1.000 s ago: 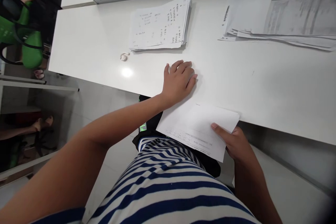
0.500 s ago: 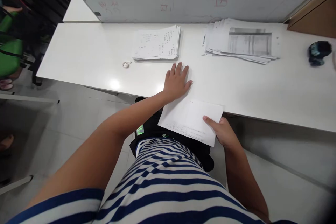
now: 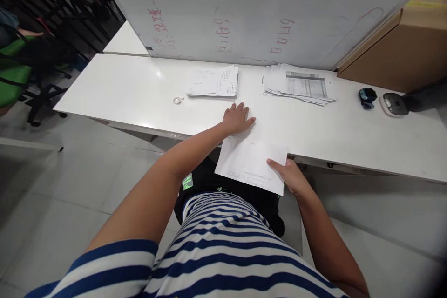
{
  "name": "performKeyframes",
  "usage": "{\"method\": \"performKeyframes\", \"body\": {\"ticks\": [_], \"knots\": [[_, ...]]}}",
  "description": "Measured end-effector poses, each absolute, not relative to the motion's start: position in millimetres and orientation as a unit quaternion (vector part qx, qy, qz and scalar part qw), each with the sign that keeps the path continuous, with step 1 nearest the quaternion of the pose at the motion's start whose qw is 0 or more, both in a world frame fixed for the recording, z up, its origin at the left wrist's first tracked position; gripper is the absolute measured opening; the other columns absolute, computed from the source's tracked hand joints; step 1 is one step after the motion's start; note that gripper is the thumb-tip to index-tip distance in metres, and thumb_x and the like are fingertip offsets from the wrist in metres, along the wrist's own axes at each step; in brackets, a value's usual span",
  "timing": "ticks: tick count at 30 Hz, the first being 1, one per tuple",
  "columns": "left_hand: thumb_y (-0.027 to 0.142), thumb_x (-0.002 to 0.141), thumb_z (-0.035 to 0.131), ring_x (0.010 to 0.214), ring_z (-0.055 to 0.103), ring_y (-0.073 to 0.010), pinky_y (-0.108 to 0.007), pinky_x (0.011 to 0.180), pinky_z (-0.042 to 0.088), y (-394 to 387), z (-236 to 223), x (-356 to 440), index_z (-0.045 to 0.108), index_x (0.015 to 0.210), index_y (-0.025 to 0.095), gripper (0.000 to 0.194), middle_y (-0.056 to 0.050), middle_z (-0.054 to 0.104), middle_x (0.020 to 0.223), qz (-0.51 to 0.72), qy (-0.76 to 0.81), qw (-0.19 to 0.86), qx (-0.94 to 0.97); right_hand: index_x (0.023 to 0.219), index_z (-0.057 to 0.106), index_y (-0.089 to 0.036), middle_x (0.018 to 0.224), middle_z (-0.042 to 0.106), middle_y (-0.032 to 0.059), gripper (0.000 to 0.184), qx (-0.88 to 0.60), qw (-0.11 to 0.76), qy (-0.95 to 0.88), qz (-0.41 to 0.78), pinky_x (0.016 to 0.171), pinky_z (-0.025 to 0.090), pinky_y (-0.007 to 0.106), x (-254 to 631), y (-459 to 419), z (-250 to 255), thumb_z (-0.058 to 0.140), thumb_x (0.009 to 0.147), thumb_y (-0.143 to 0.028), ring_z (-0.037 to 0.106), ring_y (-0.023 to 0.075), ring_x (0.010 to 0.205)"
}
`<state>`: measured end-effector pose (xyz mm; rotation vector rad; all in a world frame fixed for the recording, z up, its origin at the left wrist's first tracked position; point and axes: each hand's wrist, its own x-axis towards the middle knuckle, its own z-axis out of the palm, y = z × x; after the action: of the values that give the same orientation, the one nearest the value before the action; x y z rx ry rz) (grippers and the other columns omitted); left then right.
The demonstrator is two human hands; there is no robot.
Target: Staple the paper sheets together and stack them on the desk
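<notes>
A white sheet of paper [image 3: 249, 163] with faint print hangs partly over the front edge of the desk, above my lap. My right hand [image 3: 291, 176] grips its right side, thumb on top and the other fingers hidden beneath. Fingers spread, my left hand [image 3: 238, 119] lies flat at the sheet's far edge, palm down on the desk. Just beyond the left fingertips sits a stack of handwritten papers [image 3: 213, 83]. Farther right is a second, fanned stack of printed papers [image 3: 303, 86].
The long white desk [image 3: 139, 98] runs along a whiteboard [image 3: 258, 4] with red writing. A small white earphone-like item [image 3: 178, 100] lies left. At right are a dark watch [image 3: 367, 98], a rounded dark-and-white device [image 3: 394, 104] and a brown box [image 3: 387, 56]. A green chair [image 3: 16, 74] stands at far left.
The camera view has tilted up, showing more of the whiteboard and the desk's right end. Both hands keep about the same places on the paper and desk.
</notes>
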<state>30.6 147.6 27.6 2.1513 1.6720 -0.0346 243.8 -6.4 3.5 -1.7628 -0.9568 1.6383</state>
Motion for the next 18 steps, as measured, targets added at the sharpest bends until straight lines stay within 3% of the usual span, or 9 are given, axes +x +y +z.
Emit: {"method": "performKeyframes", "body": {"ticks": [10, 16, 18], "knots": [[0.061, 0.093, 0.030, 0.150, 0.012, -0.0340, -0.052, 0.119, 0.018, 146, 31, 30, 0.033, 0.149, 0.019, 0.069, -0.009, 0.016, 0.163, -0.030, 0.598, 0.205, 0.774, 0.105, 0.073, -0.013, 0.115, 0.071, 0.0131, 0.050, -0.661, 0.252, -0.372, 0.601, 0.091, 0.054, 0.043, 237, -17, 8, 0.075, 0.073, -0.051, 0.067, 0.0345, 0.108], [0.062, 0.093, 0.030, 0.150, 0.012, -0.0337, -0.053, 0.119, 0.017, 145, 30, 30, 0.033, 0.150, 0.020, 0.071, -0.008, 0.016, 0.163, -0.025, 0.599, 0.202, 0.774, 0.111, 0.072, -0.020, 0.114, 0.072, 0.0085, 0.049, -0.628, 0.212, -0.434, 0.611, 0.093, 0.053, 0.043, 276, -36, 38, 0.078, 0.072, -0.050, 0.066, 0.0328, 0.109], [0.063, 0.093, 0.030, 0.149, 0.012, -0.0344, -0.054, 0.118, 0.017, 145, 30, 29, 0.033, 0.150, 0.019, 0.072, -0.009, 0.016, 0.163, -0.023, 0.597, 0.202, 0.776, 0.113, 0.070, -0.023, 0.116, 0.071, 0.0071, 0.052, -0.636, 0.255, -0.412, 0.601, 0.092, 0.055, 0.042, 300, -41, 46, 0.081, 0.068, -0.048, 0.066, 0.0317, 0.110]]}}
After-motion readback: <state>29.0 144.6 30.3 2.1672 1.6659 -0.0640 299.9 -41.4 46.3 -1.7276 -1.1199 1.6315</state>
